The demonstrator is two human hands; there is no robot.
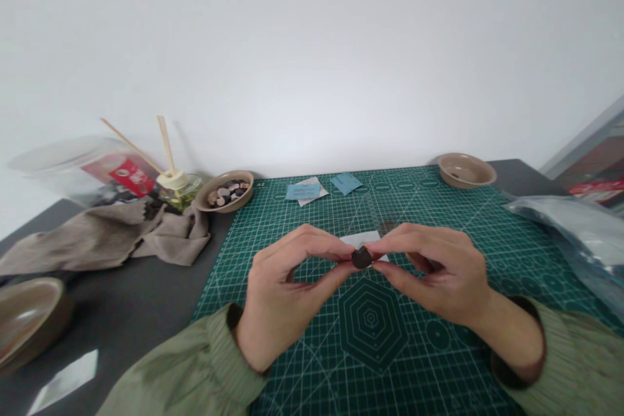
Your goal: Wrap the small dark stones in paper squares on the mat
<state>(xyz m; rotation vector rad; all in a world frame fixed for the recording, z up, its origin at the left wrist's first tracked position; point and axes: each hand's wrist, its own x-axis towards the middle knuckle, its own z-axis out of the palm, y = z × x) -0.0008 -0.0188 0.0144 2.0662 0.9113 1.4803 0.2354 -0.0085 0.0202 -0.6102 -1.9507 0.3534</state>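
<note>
- Left of centre, small pieces (228,194) are being held by a bowl (223,210).
- Below centre, a dark piece (361,258) is being clamped in the left hand's grip (273,292).
- Its right side is being pinched by the right hand's grip (458,279).

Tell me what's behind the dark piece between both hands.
Behind the dark piece, a white sheet lies on the green mat, its far edge visible. The piece, left hand and right hand cover much of it; anything hidden there can't be seen.

Dark brown piece (361,258); white-gridded green mat (370,344); olive sleeves (195,364).
</note>
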